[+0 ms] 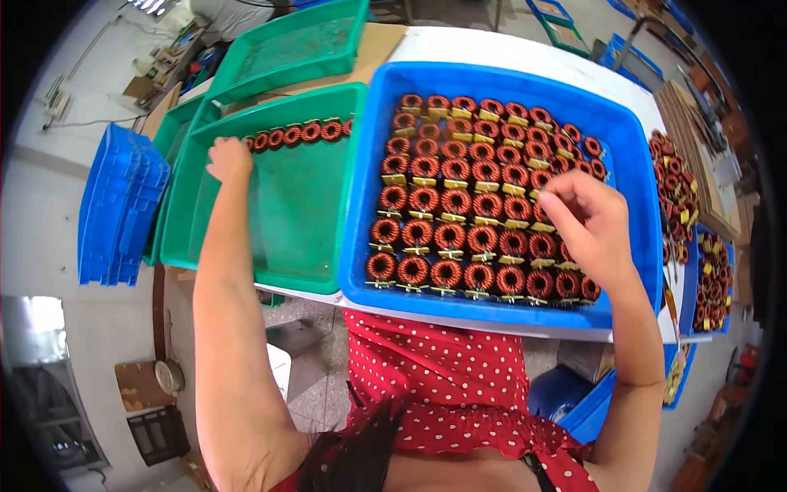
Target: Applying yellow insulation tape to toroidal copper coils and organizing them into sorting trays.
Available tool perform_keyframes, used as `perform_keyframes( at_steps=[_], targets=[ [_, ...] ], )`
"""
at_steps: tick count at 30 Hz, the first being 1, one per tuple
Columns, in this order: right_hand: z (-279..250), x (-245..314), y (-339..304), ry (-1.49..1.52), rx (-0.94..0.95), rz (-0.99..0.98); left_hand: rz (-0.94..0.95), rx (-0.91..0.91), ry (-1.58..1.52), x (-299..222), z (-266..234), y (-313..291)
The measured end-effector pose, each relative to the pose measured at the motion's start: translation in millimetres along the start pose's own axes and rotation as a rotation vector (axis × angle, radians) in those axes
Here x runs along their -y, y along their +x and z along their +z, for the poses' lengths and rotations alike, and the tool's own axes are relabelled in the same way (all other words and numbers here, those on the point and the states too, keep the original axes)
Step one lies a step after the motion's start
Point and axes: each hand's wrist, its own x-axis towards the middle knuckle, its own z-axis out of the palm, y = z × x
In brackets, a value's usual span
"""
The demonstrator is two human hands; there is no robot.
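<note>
In the green tray (303,209), a single row of copper-wound toroid coils (293,135) stands along the far side. My left hand (230,160) is at the left end of that row, its fingers bent and closed against the end coil; what is between them is hidden. The blue tray (500,75) holds several rows of upright toroid coils (456,202) on yellowish bases. Over its right part hovers my right hand (592,221), thumb and forefinger pinched together and the other fingers curled. Anything in that pinch is too small or hidden to make out.
Another green tray (287,51) lies beyond the first. Blue crates (123,205) are stacked at the left. On the right are a heap of coils (674,189) and a smaller blue bin of coils (713,283). The white tabletop (492,47) shows behind the blue tray.
</note>
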Motion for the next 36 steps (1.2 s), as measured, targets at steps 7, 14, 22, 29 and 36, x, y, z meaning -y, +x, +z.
perform_keyframes(
  at_steps=[7, 14, 22, 29, 36],
  targets=[
    [-6.0, -5.9, 2.4, 0.034, -0.026, 0.041, 0.678, -0.142, -0.891, -82.9, -111.6, -74.5],
    [-9.3, -6.8, 0.9, -0.033, -0.049, -0.009, 1.515, 0.266, -0.695, -154.2, -144.0, -168.8],
    [-8.3, -10.3, 0.6, -0.046, -0.065, -0.067, 1.588, 0.295, -0.531, -166.5, -152.1, -158.9],
    [-9.5, -5.7, 0.3, 0.038, 0.003, 0.090, 1.343, 0.362, -0.807, -158.9, -182.0, -163.5],
    [-5.9, 1.3, -2.0, 0.608, 0.106, 0.133, 0.336, 1.398, -2.040, -145.4, -206.3, -229.7]
  ],
)
